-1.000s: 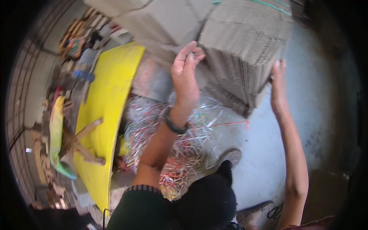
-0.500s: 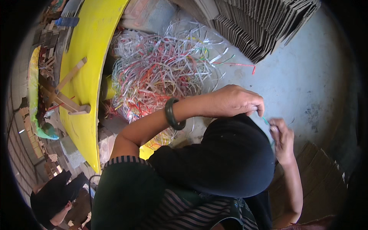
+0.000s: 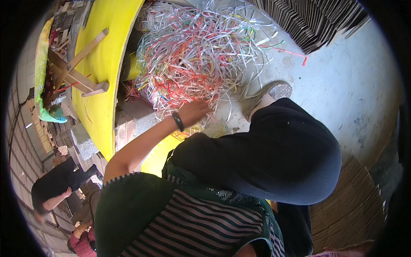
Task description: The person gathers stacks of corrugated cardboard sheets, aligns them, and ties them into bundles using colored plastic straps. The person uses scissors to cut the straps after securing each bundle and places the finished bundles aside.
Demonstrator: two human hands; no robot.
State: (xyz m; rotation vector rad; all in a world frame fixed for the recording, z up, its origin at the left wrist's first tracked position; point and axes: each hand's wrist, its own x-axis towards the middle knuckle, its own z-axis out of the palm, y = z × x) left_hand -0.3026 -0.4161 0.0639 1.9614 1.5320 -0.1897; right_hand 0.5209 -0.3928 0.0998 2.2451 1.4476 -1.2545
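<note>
A large tangled heap of thin plastic straps [image 3: 192, 51], silver-white, red, green and yellow, lies on the floor ahead of me. My left hand [image 3: 195, 115], with a dark bangle [image 3: 177, 122] at the wrist, is over the heap's near edge. Its back faces up and its fingers stretch to the right, loosely apart. No strap shows held in it, though the underside of the hand is hidden. My right hand is out of sight. My bent leg in black trousers [image 3: 291, 150] and a shoe [image 3: 280, 91] are to the right of the heap.
A yellow board [image 3: 96, 64] with a wooden brace [image 3: 81, 64] stands left of the heap. Stacked grey cardboard sheets [image 3: 299, 25] stand at the far right. More brown cardboard [image 3: 346, 210] lies near right. Two other people [image 3: 55, 184] are at lower left.
Both hands were together above my knee with a thin green strap between them. My left hand has moved left to the heap; my right hand has left the view.
</note>
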